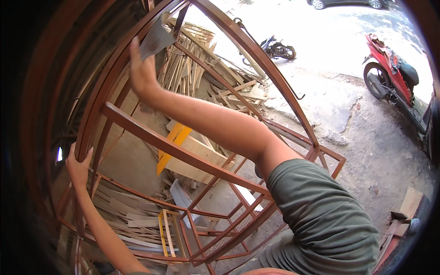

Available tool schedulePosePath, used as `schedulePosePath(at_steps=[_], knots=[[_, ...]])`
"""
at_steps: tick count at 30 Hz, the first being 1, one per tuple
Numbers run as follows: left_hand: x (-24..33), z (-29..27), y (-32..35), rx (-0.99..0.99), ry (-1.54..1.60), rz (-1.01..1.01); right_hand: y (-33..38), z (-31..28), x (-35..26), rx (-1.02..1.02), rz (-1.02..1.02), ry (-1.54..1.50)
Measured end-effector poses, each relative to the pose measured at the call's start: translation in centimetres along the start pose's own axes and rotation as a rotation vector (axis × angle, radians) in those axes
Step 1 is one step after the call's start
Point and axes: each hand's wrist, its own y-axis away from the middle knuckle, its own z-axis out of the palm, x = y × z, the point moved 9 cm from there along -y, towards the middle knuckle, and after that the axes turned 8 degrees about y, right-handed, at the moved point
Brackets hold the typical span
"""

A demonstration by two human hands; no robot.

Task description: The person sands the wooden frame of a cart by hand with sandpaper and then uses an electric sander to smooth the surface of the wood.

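Note:
A tall reddish-brown metal frame [183,158] of long bars spreads across the view in front of me. At the left, my left hand [78,167] is closed round one of its upright bars, thumb on one side and fingers on the other. Higher up, my right hand [143,75] reaches across to the frame's upper bar with its thumb against the metal. A thin, limp-looking grey sheet [158,40] is in this hand; its material is unclear. The sheet and the bar hide most of the right fingers.
Stacked wood strips [183,68] and loose boards [137,217] lie behind and below the frame. A yellow bar [172,149] leans near a plywood piece [195,162]. A red motorbike [392,73] and a dark motorbike [277,49] stand outside on rough concrete [330,101].

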Motion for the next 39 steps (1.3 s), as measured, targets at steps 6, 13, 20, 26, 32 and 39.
schedulePosePath(at_steps=[6,13,20,26,32,39], knots=[[1.1,-0.6,0.0,0.004,-0.082,0.005,-1.2,-0.1,-1.0,0.009,-0.054,0.025],[1.7,0.0,-0.2,-0.010,-0.026,0.004,-6.8,-2.9,2.4,0.035,0.038,-0.198],[1.2,0.2,-0.6,-0.019,0.033,-0.036,-3.6,-1.7,-0.8,0.197,-0.054,-0.141],[1.4,0.2,-0.3,-0.019,-0.042,-0.065,-3.5,-1.4,3.1,0.050,0.070,-0.193],[0.8,0.2,-0.2,-0.040,-0.007,-0.130,-2.6,-0.6,2.6,0.126,0.090,-0.183],[0.8,0.4,-0.2,-0.059,0.011,-0.164,0.2,-1.1,0.9,0.106,0.012,-0.218]])
